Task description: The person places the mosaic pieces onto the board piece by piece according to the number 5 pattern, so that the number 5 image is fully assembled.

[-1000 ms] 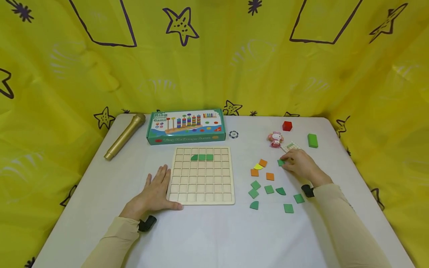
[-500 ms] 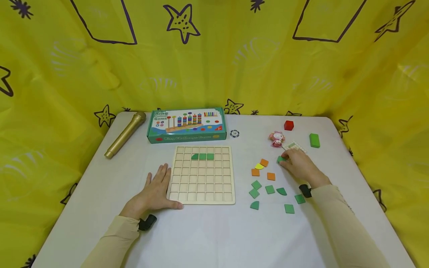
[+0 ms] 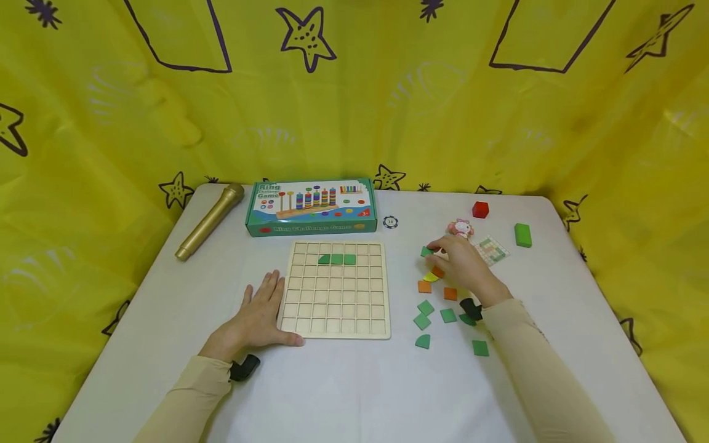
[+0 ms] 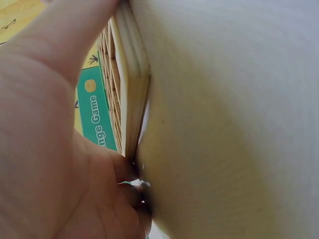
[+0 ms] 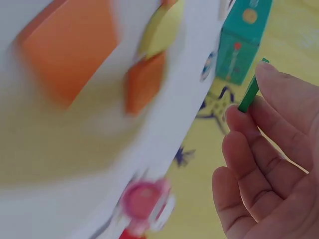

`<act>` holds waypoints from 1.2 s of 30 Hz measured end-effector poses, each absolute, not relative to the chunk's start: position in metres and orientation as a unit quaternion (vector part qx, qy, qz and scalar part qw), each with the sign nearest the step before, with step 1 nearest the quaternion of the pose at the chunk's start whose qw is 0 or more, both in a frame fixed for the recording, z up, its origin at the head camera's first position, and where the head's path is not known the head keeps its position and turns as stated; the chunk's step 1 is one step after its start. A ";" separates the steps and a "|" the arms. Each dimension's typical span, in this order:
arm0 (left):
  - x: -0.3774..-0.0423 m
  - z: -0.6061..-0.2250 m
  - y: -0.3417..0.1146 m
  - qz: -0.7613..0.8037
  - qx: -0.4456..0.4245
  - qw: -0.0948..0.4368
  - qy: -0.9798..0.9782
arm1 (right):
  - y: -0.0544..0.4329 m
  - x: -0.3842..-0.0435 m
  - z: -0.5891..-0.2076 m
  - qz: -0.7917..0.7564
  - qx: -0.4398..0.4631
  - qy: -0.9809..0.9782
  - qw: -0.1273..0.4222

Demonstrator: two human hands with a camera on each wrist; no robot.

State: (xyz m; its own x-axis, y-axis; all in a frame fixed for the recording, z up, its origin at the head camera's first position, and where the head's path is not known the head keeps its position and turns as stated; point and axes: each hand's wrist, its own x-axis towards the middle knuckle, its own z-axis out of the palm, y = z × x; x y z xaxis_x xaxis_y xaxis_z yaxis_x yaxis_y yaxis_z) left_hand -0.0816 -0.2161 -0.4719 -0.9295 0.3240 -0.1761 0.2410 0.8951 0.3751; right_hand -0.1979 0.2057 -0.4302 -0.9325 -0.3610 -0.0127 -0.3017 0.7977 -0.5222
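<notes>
A pale wooden grid board lies on the white table, with a green quarter-round tile and two green square tiles in a row in its upper part. My left hand rests flat at the board's left edge, fingers straight and thumb along the lower left corner. In the right wrist view, thumb and fingertips of my right hand pinch a thin green tile. In the head view that hand is raised over the orange square tiles and a yellow rounded tile, right of the board.
Several loose green tiles lie right of the board. Behind them are a small pink figurine, a printed pattern card, a red block and a green block. A game box, a poker chip and a gold microphone stand farther back.
My right hand has lifted the green tile from beside the pattern card and moved left with it, uncovering the card. My left hand stays at the board.
</notes>
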 end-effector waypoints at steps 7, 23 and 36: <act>-0.082 -0.471 -0.215 0.173 0.145 0.119 0.967 | 0.158 -0.207 -0.433 -0.247 -0.241 0.938 0.035; -0.083 -0.472 -0.215 0.174 0.149 0.122 0.966 | 0.082 -0.215 -0.449 -0.191 -0.296 0.935 0.040; -0.082 -0.469 -0.215 0.172 0.146 0.120 0.967 | 0.077 -0.218 -0.455 -0.215 -0.272 0.936 0.059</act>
